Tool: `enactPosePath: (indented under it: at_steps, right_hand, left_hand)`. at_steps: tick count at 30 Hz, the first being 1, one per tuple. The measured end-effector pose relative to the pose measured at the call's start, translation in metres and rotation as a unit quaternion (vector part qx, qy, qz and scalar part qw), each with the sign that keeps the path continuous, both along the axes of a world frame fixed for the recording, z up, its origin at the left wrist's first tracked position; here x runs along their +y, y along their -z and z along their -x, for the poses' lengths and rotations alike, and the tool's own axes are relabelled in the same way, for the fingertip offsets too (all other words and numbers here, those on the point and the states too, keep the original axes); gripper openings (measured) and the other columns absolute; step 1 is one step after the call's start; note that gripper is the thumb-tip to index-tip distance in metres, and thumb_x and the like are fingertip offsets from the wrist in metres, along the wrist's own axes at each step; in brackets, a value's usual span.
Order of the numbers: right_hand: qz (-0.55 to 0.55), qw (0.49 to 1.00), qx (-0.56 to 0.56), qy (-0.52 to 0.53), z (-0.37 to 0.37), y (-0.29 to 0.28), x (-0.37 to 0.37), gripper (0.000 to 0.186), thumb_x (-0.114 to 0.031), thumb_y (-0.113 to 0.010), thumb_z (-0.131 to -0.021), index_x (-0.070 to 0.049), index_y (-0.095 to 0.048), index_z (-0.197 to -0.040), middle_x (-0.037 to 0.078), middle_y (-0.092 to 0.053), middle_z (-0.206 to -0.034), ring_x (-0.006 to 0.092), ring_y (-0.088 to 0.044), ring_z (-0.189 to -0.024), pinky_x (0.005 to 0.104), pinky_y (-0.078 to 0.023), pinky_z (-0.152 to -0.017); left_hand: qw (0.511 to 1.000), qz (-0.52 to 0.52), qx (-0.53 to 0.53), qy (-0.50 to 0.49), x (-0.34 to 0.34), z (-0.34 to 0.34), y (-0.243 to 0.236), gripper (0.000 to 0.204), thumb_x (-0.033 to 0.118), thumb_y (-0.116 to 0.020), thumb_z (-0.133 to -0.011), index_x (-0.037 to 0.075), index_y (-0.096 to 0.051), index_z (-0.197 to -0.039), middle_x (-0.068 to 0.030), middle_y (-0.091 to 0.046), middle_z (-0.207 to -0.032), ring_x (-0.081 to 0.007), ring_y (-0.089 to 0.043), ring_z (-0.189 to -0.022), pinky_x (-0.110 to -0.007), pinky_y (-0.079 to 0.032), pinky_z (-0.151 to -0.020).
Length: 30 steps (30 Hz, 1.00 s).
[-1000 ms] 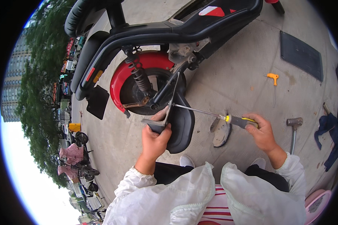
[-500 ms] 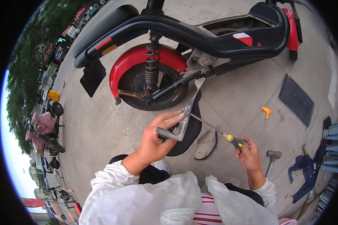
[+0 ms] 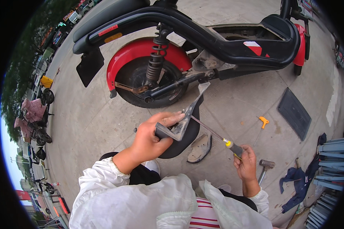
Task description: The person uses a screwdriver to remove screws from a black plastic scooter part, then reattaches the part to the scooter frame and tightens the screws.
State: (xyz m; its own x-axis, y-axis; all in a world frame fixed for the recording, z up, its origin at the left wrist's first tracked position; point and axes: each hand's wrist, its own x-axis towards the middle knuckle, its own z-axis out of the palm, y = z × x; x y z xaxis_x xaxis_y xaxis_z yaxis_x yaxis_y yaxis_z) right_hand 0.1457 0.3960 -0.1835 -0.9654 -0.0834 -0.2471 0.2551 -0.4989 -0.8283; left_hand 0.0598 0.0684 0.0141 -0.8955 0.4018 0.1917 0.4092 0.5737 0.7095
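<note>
My left hand (image 3: 149, 133) is closed around a long, dusty, dark bent trim piece (image 3: 187, 118), which slants up and away toward the scooter. In my right hand (image 3: 245, 164) is a screwdriver (image 3: 233, 147) with a grey and yellow handle. Its shaft reaches up and left to the trim piece, and the tip is hidden behind it. Below the trim piece is a black rounded panel (image 3: 187, 139). Beyond my hands stands a black and red electric scooter (image 3: 218, 45), its rear wheel (image 3: 149, 82) to the left and its footboard compartment open.
On the paving to the right lie a dusty curved piece (image 3: 200, 149), an orange-handled hex key (image 3: 263, 122), a black flat panel (image 3: 295, 113), a hammer (image 3: 266, 165) and a dark blue cloth (image 3: 294, 183). Blue-grey stacked stools (image 3: 334, 162) stand at the right edge. Parked scooters (image 3: 34, 122) line the left.
The view has shifted, so the scene's lower part sits further left. Both hands keep their hold, and the screwdriver stays against the trim piece at nearly the same angle.
</note>
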Motion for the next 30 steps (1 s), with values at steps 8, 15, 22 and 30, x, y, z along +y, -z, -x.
enactPosePath:
  at_steps: [8, 15, 22, 30]
  right_hand:
    - [0.013, 0.997, -0.057, -0.049, 0.002, -0.012, 0.001, 0.041, -0.040, -0.066, -0.096, -0.005, -0.056, -0.116, 0.005, -0.055, -0.072, 0.0102, -0.048, -0.055, 0.0235, -0.036, -0.048]
    - [-0.509, 0.779, 0.364, 0.050, 0.018, -0.025, -0.007, 0.035, -0.036, -0.068, -0.094, -0.001, -0.064, -0.101, 0.005, -0.061, -0.074, 0.0090, -0.052, -0.056, 0.0240, -0.038, -0.049]
    - [0.064, 0.937, -0.070, -0.336, 0.010, -0.036, 0.003, 0.043, -0.041, -0.070, -0.092, 0.001, -0.065, -0.098, 0.005, -0.059, -0.068, 0.0096, -0.051, -0.053, 0.0255, -0.039, -0.050]
    - [-0.323, 0.928, 0.093, -0.161, 0.009, -0.039, -0.001, 0.039, -0.031, -0.079, -0.083, 0.001, -0.065, -0.099, 0.007, -0.059, -0.068, 0.0140, -0.058, -0.062, 0.0318, -0.046, -0.056]
  left_hand:
    - [0.998, -0.054, 0.027, 0.027, 0.006, 0.002, 0.004, 0.059, -0.007, -0.067, -0.073, 0.008, -0.066, -0.130, -0.0184, -0.064, -0.129, -0.0332, -0.064, -0.115, -0.036, -0.051, -0.095]
    - [0.997, -0.067, -0.023, 0.026, 0.003, 0.004, 0.003, 0.060, -0.009, -0.064, -0.072, 0.006, -0.065, -0.130, -0.0196, -0.063, -0.130, -0.0342, -0.063, -0.119, -0.037, -0.049, -0.099]
    - [0.994, -0.067, -0.006, 0.085, -0.004, 0.011, 0.002, 0.055, -0.004, -0.068, -0.076, 0.005, -0.065, -0.130, -0.0193, -0.065, -0.129, -0.0342, -0.064, -0.117, -0.039, -0.049, -0.098]
    - [0.995, -0.038, 0.029, 0.090, -0.001, 0.010, -0.005, 0.060, -0.001, -0.073, -0.071, 0.007, -0.066, -0.130, -0.0209, -0.065, -0.129, -0.0336, -0.067, -0.102, -0.039, -0.050, -0.091]
